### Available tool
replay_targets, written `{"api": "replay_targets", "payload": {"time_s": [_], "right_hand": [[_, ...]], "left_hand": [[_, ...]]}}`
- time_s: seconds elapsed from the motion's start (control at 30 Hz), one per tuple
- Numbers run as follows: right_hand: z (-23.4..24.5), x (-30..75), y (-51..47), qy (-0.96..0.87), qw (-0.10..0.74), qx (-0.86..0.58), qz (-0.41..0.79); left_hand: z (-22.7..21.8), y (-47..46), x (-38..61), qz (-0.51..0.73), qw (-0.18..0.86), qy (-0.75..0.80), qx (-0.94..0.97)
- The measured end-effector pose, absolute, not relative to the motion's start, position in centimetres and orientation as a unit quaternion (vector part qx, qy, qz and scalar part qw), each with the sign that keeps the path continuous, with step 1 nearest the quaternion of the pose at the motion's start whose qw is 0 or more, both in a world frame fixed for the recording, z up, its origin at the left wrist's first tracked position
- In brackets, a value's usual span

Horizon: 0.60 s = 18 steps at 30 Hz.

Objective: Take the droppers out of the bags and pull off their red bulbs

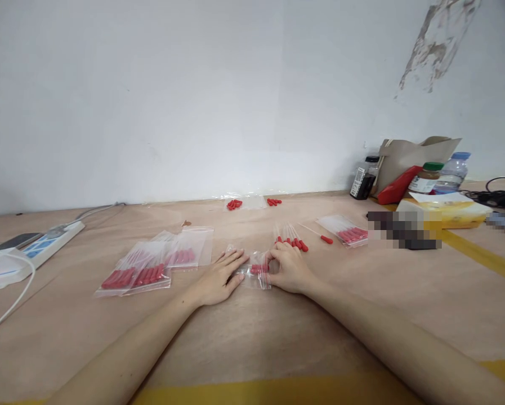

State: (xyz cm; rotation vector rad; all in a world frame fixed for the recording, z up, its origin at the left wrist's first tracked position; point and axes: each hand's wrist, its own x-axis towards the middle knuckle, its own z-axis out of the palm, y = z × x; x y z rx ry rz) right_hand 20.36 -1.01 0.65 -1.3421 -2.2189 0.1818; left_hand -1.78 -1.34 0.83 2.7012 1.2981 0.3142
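Observation:
A small clear zip bag [254,271] holding red-capped droppers lies flat on the brown table [252,332] between my hands. My left hand [219,275] rests on its left end, fingers stretched flat and open. On the bag's right end my right hand [289,266] has its fingers curled and pressed down. Just beyond that hand lie several loose droppers [293,241] with red bulbs. One single dropper [320,235] lies a little further right.
Filled bags [139,274] lie left of my hands, with another bag [347,230] at the right. Loose red bulbs [234,204] sit near the wall. A power strip [32,250] and cable are at far left. Bottles, a jar, a pouch [408,163] and a yellow box [450,209] crowd the right.

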Motion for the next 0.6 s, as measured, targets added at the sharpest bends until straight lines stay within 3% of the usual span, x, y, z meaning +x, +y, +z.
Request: {"api": "replay_targets", "payload": {"time_s": [0.6], "right_hand": [[1.9,22.7,-1.2,-0.835,0.266,-0.471,0.100]], "left_hand": [[0.9,-1.6,-1.8,0.069,0.046,0.450,0.889]]}}
